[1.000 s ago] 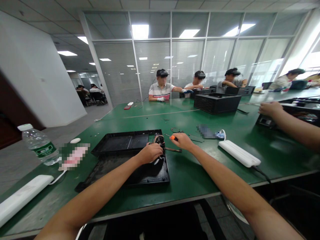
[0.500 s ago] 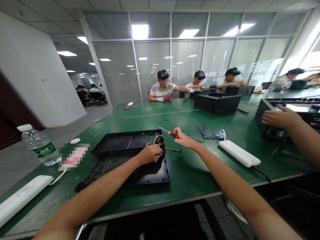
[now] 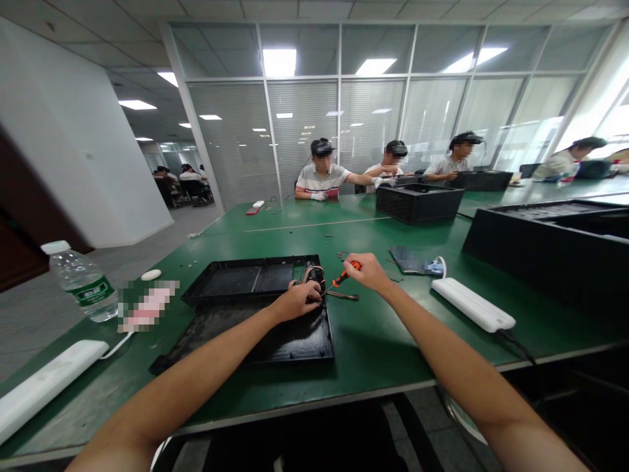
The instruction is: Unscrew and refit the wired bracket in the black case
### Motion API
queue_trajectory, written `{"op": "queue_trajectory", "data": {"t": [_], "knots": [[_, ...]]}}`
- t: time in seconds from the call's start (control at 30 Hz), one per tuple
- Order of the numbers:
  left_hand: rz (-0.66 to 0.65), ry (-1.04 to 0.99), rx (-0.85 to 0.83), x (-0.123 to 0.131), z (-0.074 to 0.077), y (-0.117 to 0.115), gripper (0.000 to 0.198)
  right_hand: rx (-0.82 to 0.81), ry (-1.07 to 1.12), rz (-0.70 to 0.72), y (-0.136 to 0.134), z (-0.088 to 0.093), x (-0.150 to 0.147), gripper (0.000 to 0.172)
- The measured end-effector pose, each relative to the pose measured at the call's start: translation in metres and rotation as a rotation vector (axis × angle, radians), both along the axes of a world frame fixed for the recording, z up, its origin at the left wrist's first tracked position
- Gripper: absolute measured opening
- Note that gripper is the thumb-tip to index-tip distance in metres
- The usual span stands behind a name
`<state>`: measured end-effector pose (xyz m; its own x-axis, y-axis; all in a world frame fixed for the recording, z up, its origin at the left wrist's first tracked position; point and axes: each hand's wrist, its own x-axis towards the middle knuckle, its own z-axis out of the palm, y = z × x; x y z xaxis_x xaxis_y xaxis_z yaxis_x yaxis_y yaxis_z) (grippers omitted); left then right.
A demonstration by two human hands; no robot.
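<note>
My right hand (image 3: 368, 272) grips an orange and black screwdriver (image 3: 348, 273). Its shaft slants down and left, with the tip close to the fingers of my left hand (image 3: 298, 302). Those fingers are closed at the right side of a black panel (image 3: 255, 276), right by a small dark part with a bundle of wires (image 3: 313, 275); what they pinch is hidden. A brown cable with a black connector (image 3: 350, 297) runs out from there over the green table. Another black panel section (image 3: 295, 344) lies under my left forearm.
White power strips (image 3: 474, 305) lie at right and left. A water bottle (image 3: 86, 285) stands at the left edge, near a blurred pink item (image 3: 150, 308). Phone-like object (image 3: 415, 261) at right. Black computer cases (image 3: 420, 203) stand farther back and right; several people sit across the table.
The screwdriver has swung from pointing up-left to down-left, its tip now near my left hand. At right, another person's arm has left view and the black case there has shifted.
</note>
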<state>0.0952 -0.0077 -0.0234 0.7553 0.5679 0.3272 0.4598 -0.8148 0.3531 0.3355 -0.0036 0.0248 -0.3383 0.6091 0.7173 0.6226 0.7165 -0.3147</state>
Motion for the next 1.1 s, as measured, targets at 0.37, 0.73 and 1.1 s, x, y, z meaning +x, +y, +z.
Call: {"op": "queue_trajectory", "data": {"t": [0.37,0.73,1.1], "knots": [[0.019,0.078,0.111,0.0,0.003,0.001,0.029,0.062,-0.138,-0.024,-0.007,0.007,0.001,0.023],[-0.017,0.113,0.202,-0.001,-0.001,0.006,0.017,0.078,-0.176,-0.024,-0.008,0.007,0.001,0.022],[0.004,0.066,0.177,-0.004,-0.005,0.008,0.017,-0.027,-0.561,-0.168,-0.038,0.051,-0.02,0.034]]}}
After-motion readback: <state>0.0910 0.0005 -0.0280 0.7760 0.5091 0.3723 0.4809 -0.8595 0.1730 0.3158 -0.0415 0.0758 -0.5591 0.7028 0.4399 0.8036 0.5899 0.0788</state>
